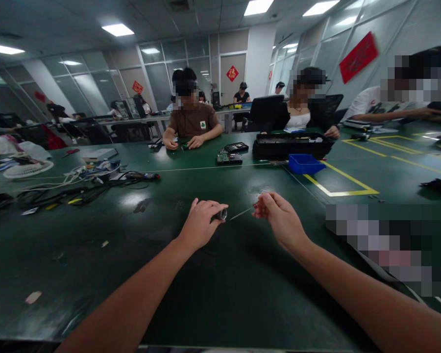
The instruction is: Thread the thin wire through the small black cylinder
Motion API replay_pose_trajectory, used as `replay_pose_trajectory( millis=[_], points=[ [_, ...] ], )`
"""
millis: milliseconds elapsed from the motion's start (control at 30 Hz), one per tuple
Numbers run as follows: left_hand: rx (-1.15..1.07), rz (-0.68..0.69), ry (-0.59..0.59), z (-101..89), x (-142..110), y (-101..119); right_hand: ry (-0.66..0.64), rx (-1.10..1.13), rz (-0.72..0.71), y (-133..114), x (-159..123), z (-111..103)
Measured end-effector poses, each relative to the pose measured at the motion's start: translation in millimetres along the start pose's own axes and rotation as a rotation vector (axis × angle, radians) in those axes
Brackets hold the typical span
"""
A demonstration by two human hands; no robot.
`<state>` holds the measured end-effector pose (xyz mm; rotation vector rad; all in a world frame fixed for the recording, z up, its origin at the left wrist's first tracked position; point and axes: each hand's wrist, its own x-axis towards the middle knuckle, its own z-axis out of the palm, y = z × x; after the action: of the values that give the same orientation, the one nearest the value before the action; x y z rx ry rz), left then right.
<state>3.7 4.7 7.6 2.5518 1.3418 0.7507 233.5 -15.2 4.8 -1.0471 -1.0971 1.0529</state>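
Observation:
My left hand [202, 223] is closed around a small dark cylinder [222, 214], whose round, shiny rim faces right. My right hand [277, 215] is raised beside it, thumb and fingers pinched together. From those fingertips a thin, pale rod [240, 214] slants down toward the cylinder, with a small gap between them. Its exact kind is too fine to make out, and its other end is hidden in the fingers. Both hands are just above the green tabletop [220, 289].
Tangled cables [91, 181] lie at the left. Ahead are hard drives [230, 158], a blue bin [306, 163] and a black tray [293, 145]. A co-worker [193, 120] works across the table, and others sit at the right. Yellow tape [347, 192] marks the tabletop.

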Motion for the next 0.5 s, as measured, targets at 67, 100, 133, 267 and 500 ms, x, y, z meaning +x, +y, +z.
replay_pose_trajectory(
  millis=[67, 100, 133, 267, 500],
  points=[
    [-0.006, 0.0, -0.001, -0.2, -0.3, 0.4, -0.016, -0.041, -0.048, 0.7, -2.1, 0.5],
    [-0.011, -0.002, -0.001, -0.6, -0.5, 0.9, -0.019, -0.061, -0.07, 0.5, -3.3, 0.9],
    [-0.019, -0.004, -0.003, -1.0, -0.7, 1.6, -0.024, -0.083, -0.089, 0.1, -4.4, 1.4],
    [-0.062, -0.016, -0.012, -2.3, -1.2, 4.3, -0.063, -0.195, -0.152, -2.1, -8.2, 3.1],
    [-0.091, -0.025, -0.008, 0.2, -2.1, 6.3, -0.077, -0.366, -0.202, -10.7, -13.9, 3.3]
  ],
)
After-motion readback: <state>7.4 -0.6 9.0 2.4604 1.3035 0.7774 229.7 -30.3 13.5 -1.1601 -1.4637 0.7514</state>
